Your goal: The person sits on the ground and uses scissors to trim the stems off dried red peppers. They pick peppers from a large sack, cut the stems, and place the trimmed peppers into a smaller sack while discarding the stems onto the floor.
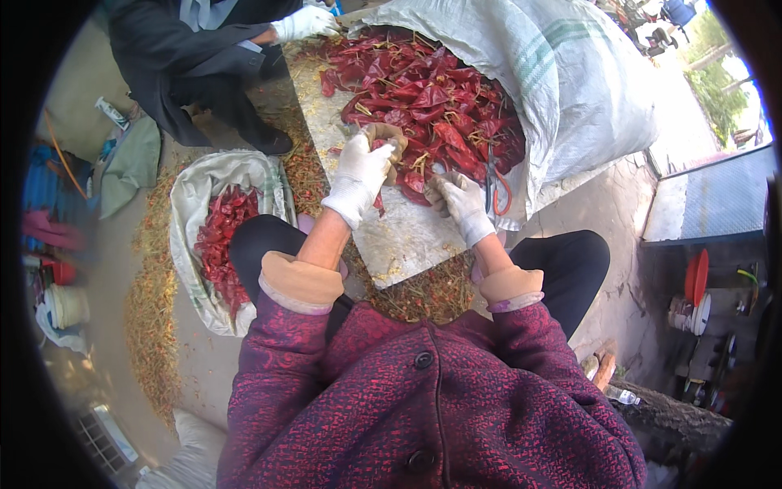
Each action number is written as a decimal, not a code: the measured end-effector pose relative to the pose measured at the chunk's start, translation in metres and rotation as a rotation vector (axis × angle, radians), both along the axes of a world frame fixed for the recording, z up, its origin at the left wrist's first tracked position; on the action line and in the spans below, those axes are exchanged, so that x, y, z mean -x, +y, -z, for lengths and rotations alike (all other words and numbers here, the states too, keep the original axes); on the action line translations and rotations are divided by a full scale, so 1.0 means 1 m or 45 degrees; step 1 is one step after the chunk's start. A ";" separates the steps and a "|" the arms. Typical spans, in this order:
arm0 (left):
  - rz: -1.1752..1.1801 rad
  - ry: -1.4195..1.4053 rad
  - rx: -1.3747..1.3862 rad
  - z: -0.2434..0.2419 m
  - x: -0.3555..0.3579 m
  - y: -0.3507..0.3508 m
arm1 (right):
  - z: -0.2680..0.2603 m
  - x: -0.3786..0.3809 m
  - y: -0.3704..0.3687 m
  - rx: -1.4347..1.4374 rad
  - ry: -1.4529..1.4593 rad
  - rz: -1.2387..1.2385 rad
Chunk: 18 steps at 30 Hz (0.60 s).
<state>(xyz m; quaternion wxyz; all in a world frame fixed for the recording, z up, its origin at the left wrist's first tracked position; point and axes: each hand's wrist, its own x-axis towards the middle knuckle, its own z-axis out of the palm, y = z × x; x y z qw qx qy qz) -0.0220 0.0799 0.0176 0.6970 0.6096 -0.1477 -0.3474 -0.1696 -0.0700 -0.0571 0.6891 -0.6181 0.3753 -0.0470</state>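
My left hand (365, 168), in a white work glove with tan-coated fingers, curls at the near edge of a heap of dried red chilli peppers (427, 95). Red pepper shows between its thumb and fingers. My right hand (458, 202), gloved alike, is bent beside a pepper (414, 183) at the heap's front; its fingertips are partly hidden, so its grip is unclear. Scissors with red-and-black handles (502, 194) lie just right of it, blades toward the peppers. The heap spills from a large white woven sack (586, 91) onto a pale board (403, 241).
Left of my knee stands an open woven sack (183, 205) holding red chilli pieces. Stems and scraps (153, 330) litter the floor. Across the board sits another person (183, 67), whose white-gloved hand (305, 23) reaches the heap's far edge. A metal-topped surface (712, 198) stands at right.
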 end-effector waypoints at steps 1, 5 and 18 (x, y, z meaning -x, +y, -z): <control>0.003 0.011 0.036 0.001 0.003 -0.001 | 0.000 0.003 -0.001 0.124 0.078 -0.043; -0.001 0.023 0.025 0.003 0.010 -0.006 | 0.007 -0.007 0.008 0.666 0.367 -0.273; 0.163 -0.229 -0.266 0.020 0.022 -0.017 | -0.023 0.006 0.018 0.343 -0.227 0.097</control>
